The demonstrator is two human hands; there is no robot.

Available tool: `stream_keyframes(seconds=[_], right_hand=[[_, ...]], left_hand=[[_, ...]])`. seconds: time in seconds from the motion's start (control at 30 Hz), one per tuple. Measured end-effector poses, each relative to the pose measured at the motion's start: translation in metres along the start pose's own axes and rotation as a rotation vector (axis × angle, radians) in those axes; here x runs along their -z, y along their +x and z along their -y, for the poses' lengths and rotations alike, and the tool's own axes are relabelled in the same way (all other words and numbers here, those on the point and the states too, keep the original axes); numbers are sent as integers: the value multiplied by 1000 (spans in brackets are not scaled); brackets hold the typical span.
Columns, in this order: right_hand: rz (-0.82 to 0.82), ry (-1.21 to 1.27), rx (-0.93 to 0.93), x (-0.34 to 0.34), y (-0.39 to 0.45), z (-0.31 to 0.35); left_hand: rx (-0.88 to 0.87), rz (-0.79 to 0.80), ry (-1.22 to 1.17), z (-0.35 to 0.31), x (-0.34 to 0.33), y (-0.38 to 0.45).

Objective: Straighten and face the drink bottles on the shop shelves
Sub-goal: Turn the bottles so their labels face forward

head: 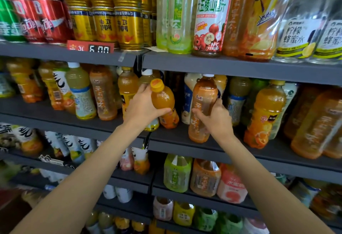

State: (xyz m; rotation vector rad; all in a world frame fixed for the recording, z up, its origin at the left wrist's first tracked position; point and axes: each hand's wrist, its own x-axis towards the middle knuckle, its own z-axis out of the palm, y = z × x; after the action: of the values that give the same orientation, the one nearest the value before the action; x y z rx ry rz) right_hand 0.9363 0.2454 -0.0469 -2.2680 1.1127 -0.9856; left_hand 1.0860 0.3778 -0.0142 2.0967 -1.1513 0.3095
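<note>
Head view: the left hand (143,109) grips a small orange juice bottle with a yellow-and-orange screw cap (162,98), fingers and thumb curled round its body below the shoulder. That bottle is tilted, its cap leaning toward the camera and to the left, its base down among the bottles at the front of the dark grey middle shelf (240,152). The right hand (215,120) holds a taller amber tea bottle with a pale translucent label and white cap (202,107), fingers wrapped round its lower half from the right; this bottle stands nearly upright on the same shelf, just right of the orange one, the two close but apart. Further right on that shelf stands a plastic orange drink bottle with a fruit-printed label (264,115). On the shelf above sit gold drink cans (127,28), red cans (48,20) and a clear bottle with a red hawthorn-fruit label (211,20). A red price tag with white digits (90,48) clips to that upper shelf's front edge.
</note>
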Motion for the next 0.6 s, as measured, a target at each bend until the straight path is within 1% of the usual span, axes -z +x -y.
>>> stream_keyframes(seconds=[0.07, 0.17, 0.23, 0.33, 0.43, 0.5, 0.6], right_hand=[[67, 19, -19, 2, 3, 0], [216, 82, -45, 5, 11, 1], [250, 112, -51, 1, 15, 4], [195, 54, -20, -16, 17, 14], [143, 24, 4, -37, 21, 28], [145, 49, -26, -50, 23, 35], [88, -11, -67, -68, 25, 45]], left_hand=[[2, -1, 18, -2, -1, 1], [27, 9, -2, -2, 3, 4], [25, 35, -16, -2, 10, 8], [21, 102, -6, -1, 21, 14], [37, 137, 4, 3, 29, 15], [58, 148, -23, 8, 33, 17], [49, 170, -31, 14, 33, 19]])
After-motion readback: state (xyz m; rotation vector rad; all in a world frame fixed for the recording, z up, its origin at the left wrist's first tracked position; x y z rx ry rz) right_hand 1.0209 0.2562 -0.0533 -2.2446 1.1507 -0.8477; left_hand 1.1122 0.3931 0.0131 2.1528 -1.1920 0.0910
